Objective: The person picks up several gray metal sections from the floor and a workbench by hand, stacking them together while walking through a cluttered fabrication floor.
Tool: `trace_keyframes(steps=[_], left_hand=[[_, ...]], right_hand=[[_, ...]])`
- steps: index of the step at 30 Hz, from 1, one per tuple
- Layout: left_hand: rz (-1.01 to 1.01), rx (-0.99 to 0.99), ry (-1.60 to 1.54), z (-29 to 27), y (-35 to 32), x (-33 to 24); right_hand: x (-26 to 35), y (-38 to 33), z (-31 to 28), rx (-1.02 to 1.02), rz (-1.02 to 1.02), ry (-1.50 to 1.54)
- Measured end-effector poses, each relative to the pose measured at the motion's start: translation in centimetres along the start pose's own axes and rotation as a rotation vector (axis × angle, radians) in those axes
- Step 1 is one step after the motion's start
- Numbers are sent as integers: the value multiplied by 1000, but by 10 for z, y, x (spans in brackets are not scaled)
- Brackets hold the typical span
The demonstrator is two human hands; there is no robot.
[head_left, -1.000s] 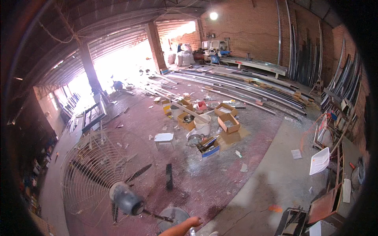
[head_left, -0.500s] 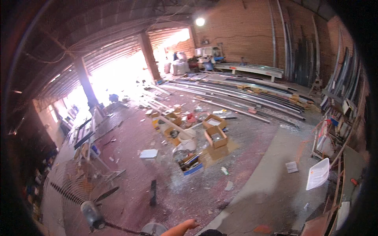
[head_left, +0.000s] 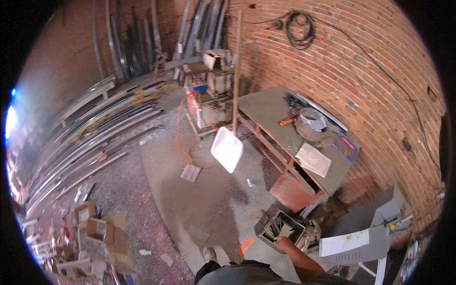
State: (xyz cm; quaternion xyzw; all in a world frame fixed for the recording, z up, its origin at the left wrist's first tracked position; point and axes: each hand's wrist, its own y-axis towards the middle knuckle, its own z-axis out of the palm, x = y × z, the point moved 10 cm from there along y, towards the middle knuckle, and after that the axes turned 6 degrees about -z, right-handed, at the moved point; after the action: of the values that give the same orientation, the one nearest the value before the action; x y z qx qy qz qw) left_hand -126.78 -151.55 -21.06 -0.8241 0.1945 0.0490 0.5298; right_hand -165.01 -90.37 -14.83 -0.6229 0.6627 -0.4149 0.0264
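Observation:
My right hand (head_left: 283, 244) reaches down from the lower edge to the near side of a dark open box (head_left: 297, 224). The box sits on the floor, filled with thin, flat pieces. A pale piece (head_left: 283, 232) stands right by my fingertips. My fingers are small and blurred here, so whether they grip it is unclear. My left hand is out of the picture.
Beside the box stands a workbench (head_left: 266, 107) with a bucket (head_left: 311, 124), orange-handled tool (head_left: 287, 121) and board (head_left: 313, 160). A grey machine (head_left: 354, 243) is at right. A white chair back (head_left: 227, 149) rises ahead. Metal profiles (head_left: 95, 137) and cartons (head_left: 97, 229) lie left.
The view has swung right, from the wide workshop floor to the bench and brick wall. A hand near the lower edge earlier has left that spot; my right hand is now at the box.

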Motion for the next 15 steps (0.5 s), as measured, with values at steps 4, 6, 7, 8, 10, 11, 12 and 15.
trace_keyframes(steps=[4, 6, 7, 8, 10, 11, 12, 15], left_hand=[[210, -18, 138, -87, 120, -185], [249, -139, 145, -169, 156, -233], [245, -240, 152, -233, 158, -239], [281, -259, 137, -252, 178, -272], [386, -193, -19, -252, 226, -371], [438, -101, -138, -234, 246, -425], [461, -35, -242, -270, 235, -448], [803, -434, 828, -223, 228, -575]], right_hand=[[-143, 7, 73, 101, -63, -166], [-107, 1, 104, 204, -199, -186], [-69, 1, 109, 225, 31, -25], [-60, -3, 101, 217, -57, -81], [-93, 4, 91, 152, -211, -229], [-139, 10, 83, 46, 35, -131], [-104, 24, 86, 76, 197, 108], [-111, 67, 80, 123, 282, 395]])
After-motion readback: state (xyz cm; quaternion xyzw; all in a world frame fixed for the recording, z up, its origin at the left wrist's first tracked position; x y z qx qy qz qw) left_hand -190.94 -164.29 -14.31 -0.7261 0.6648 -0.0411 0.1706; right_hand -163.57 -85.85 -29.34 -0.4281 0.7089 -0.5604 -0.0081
